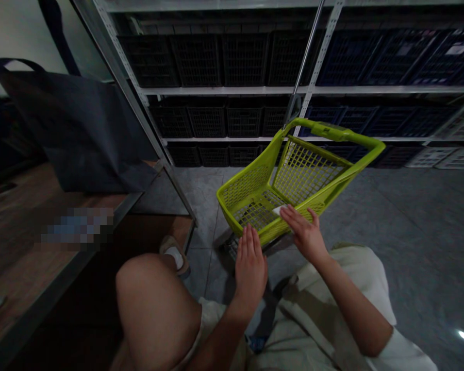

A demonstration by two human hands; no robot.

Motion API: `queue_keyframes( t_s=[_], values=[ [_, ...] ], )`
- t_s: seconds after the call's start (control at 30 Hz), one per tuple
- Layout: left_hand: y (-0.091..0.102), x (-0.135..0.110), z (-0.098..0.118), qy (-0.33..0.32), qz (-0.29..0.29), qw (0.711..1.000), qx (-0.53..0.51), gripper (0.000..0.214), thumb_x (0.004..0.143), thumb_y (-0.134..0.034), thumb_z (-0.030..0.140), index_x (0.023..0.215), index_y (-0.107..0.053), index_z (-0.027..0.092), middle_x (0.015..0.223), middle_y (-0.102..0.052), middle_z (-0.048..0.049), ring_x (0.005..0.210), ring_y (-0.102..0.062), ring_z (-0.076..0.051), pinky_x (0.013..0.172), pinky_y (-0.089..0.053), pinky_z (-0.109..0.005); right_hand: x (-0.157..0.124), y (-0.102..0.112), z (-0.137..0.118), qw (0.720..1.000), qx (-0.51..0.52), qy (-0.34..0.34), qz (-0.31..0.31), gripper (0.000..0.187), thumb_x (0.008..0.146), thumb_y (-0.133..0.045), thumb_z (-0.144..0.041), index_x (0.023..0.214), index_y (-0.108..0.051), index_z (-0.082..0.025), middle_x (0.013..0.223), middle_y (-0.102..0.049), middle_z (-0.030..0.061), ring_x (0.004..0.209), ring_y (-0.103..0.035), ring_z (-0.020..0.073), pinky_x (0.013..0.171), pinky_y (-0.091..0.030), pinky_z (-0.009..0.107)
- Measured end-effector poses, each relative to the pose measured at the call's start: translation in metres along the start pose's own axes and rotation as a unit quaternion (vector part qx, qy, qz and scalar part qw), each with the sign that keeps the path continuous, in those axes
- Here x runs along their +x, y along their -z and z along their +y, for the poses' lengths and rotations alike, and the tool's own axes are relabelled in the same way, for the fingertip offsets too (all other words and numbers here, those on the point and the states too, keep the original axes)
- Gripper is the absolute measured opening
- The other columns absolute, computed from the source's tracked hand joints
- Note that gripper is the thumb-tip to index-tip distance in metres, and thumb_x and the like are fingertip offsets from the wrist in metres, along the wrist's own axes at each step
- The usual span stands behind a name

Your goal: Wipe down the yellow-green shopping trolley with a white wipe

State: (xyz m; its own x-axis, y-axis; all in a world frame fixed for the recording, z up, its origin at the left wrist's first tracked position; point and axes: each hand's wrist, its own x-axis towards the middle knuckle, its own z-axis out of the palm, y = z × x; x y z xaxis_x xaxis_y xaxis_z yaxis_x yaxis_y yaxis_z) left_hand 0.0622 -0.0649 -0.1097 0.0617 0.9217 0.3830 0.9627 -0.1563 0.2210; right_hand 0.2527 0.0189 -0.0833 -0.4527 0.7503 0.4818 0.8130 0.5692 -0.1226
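Observation:
A lime-green shopping cart with lattice walls stands on the floor in front of my knees, its handle toward the upper right. My left hand lies at the near corner of the basket rim, fingers stretched out together and nothing visible in them. Over the near side rim is my right hand, with a small white piece of paper or cloth under its fingertips. The thumb of that hand is raised apart from the fingers. The palm sides of both hands are hidden.
Metal shelves with rows of black crates and blue crates rise behind the cart. To the left, a dark grey bag sits on a wooden-topped bench. A metal pole stands behind the cart handle.

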Motion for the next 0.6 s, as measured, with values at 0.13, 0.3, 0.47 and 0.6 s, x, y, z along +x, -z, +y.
queue_keyframes(
  t_s=[0.13,0.3,0.47,0.6],
  values=[
    [0.002,0.001,0.001,-0.003,-0.008,1.0,0.008,0.075,0.086,-0.054,0.014,0.152,-0.023,0.0,0.16,-0.028,-0.0236,0.15,-0.024,-0.031,0.119,-0.034,-0.046,0.0,-0.002,0.002,0.987,-0.026,-0.141,0.07,0.083,0.067,-0.044,0.0,0.145,-0.045,-0.026,0.145,-0.056,0.0084,0.139,-0.045,0.0259,0.116,-0.016,0.057],
    [0.0,0.001,-0.001,-0.003,-0.001,1.0,0.026,0.07,0.086,-0.051,0.011,0.151,-0.026,0.0,0.158,-0.032,-0.0235,0.149,-0.027,-0.03,0.119,-0.035,-0.045,-0.012,-0.02,-0.068,0.999,0.031,0.028,0.0,0.08,0.074,-0.04,-0.001,0.151,-0.036,-0.02,0.15,-0.049,0.0103,0.144,-0.039,0.0196,0.119,-0.013,0.048],
    [0.002,0.0,-0.001,-0.008,-0.004,1.0,0.026,0.07,0.087,-0.051,0.013,0.151,-0.027,0.002,0.159,-0.03,-0.022,0.149,-0.026,-0.03,0.119,-0.035,-0.044,-0.007,-0.006,-0.025,0.996,0.016,0.081,-0.019,0.084,0.074,-0.036,0.003,0.152,-0.033,-0.029,0.149,-0.051,0.0055,0.142,-0.042,0.0188,0.118,-0.008,0.054],
    [0.004,0.001,0.001,-0.004,-0.015,0.999,0.028,0.071,0.088,-0.054,0.015,0.151,-0.027,-0.001,0.16,-0.028,-0.023,0.149,-0.027,-0.031,0.119,-0.035,-0.043,0.001,0.007,0.023,0.994,-0.044,-0.088,0.049,0.086,0.069,-0.043,0.001,0.149,-0.039,-0.031,0.144,-0.057,0.0051,0.142,-0.042,0.0255,0.115,-0.014,0.058]
  ],
)
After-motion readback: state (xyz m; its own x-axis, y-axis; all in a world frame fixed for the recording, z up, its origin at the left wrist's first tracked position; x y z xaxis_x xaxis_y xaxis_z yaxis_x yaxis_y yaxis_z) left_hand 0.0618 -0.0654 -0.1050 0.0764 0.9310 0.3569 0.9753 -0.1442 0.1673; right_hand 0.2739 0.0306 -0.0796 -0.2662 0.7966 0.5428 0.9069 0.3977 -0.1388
